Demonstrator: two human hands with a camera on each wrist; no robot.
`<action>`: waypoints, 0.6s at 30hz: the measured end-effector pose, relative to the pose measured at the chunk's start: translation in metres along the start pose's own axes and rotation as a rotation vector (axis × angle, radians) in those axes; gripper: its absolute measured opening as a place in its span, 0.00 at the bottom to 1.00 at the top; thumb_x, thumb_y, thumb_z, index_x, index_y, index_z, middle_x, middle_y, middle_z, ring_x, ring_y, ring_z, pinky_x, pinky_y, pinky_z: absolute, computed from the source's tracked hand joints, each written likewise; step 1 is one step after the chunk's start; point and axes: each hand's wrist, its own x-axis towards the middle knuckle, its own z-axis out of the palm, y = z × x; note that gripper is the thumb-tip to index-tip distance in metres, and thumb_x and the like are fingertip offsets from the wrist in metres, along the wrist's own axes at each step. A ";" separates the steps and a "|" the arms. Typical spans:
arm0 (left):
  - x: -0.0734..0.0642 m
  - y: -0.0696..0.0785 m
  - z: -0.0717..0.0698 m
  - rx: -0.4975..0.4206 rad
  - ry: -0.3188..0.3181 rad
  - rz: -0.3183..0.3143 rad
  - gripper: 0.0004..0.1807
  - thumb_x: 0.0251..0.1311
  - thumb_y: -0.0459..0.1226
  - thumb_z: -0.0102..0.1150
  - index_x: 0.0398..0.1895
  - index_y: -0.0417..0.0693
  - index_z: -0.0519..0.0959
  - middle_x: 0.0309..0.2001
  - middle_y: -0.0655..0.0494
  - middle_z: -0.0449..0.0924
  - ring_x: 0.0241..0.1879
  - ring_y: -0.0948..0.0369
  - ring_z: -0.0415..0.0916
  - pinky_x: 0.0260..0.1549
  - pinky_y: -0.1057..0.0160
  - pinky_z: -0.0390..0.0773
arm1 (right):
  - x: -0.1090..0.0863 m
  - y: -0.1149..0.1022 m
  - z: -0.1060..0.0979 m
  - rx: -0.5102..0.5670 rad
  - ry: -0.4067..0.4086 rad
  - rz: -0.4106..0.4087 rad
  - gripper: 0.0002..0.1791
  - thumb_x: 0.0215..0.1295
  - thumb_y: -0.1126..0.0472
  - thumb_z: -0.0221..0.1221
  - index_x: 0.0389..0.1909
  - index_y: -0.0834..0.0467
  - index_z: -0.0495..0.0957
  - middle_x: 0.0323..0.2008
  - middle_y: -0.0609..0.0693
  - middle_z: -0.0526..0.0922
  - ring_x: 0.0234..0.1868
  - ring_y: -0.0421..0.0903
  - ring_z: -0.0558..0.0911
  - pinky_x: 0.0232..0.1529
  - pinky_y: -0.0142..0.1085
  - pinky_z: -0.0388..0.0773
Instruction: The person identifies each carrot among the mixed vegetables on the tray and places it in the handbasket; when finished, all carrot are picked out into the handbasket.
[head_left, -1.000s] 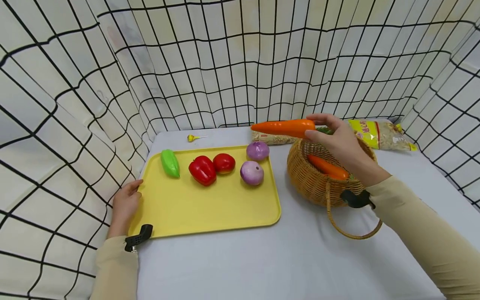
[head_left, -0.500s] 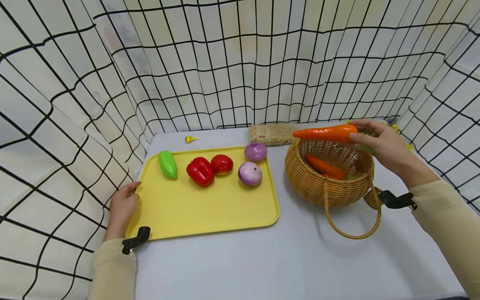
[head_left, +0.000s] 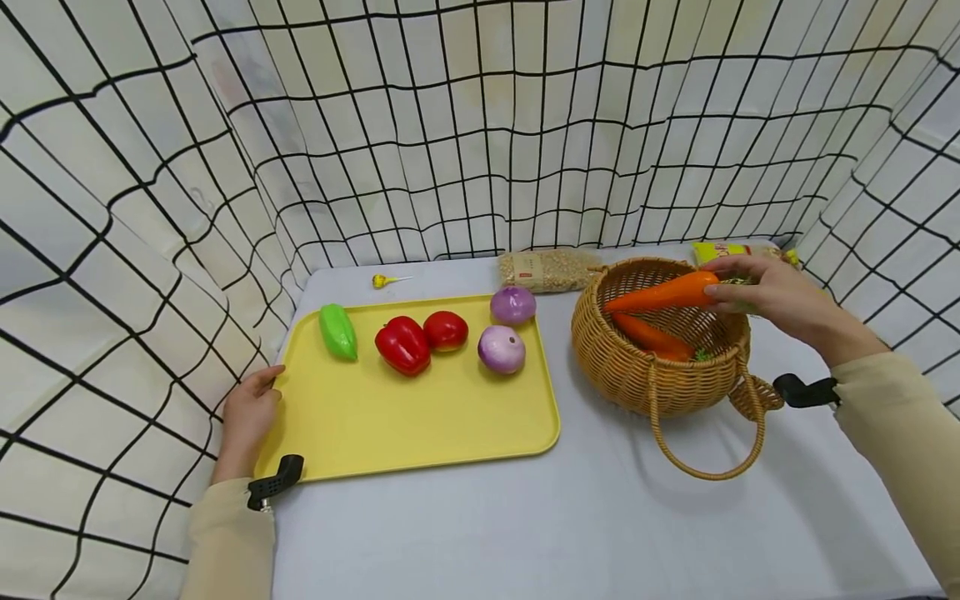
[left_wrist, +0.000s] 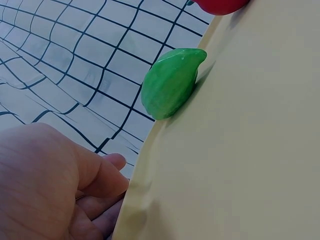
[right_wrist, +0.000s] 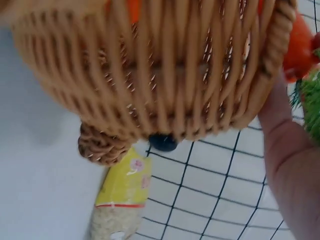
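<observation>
My right hand (head_left: 783, 300) grips an orange carrot (head_left: 667, 293) near its green leafy end (right_wrist: 312, 102). That carrot slants down into the wicker basket (head_left: 622, 375), its tip at the inner left wall, above a second carrot (head_left: 652, 337) lying inside. At the left, my left hand (head_left: 251, 412) pinches the rim of a yellow tray (head_left: 375, 425), with the thumb at the edge and the fingers curled outside it. On the tray lie a green vegetable (head_left: 338, 332), a red bell pepper (head_left: 403, 345), a tomato (head_left: 446, 331) and two purple onions (head_left: 502, 348).
Behind the tray, a packet of grains (head_left: 551, 271) lies by the net wall (head_left: 450, 150). A yellow packet (head_left: 723, 252) sits behind the basket, partly hidden by my right hand. A small yellow item (head_left: 381, 281) lies at the back left. The basket's handle (head_left: 705, 475) droops forward onto the white table.
My right hand has moved right and then down, bringing the carrot from above the basket's back left into its opening. The left hand stays at the tray's rim.
</observation>
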 end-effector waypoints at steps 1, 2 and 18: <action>0.000 0.000 0.000 0.000 0.000 0.001 0.28 0.66 0.28 0.39 0.71 0.43 0.66 0.70 0.44 0.65 0.69 0.48 0.61 0.60 0.51 0.66 | 0.002 -0.002 0.002 -0.022 -0.001 0.009 0.31 0.70 0.50 0.57 0.68 0.59 0.65 0.59 0.57 0.68 0.45 0.41 0.82 0.46 0.29 0.80; 0.000 -0.001 0.000 0.002 0.000 0.002 0.28 0.66 0.29 0.38 0.71 0.43 0.66 0.70 0.45 0.64 0.69 0.48 0.61 0.60 0.51 0.66 | 0.004 -0.004 0.004 -0.034 -0.005 0.019 0.31 0.69 0.50 0.57 0.68 0.60 0.65 0.59 0.58 0.68 0.44 0.41 0.83 0.45 0.29 0.80; 0.000 -0.002 0.000 0.008 0.002 -0.001 0.28 0.66 0.29 0.38 0.70 0.44 0.67 0.70 0.46 0.65 0.68 0.49 0.62 0.60 0.53 0.67 | 0.025 -0.010 0.029 0.002 -0.224 0.079 0.25 0.73 0.59 0.53 0.67 0.64 0.64 0.63 0.67 0.67 0.50 0.53 0.83 0.54 0.45 0.78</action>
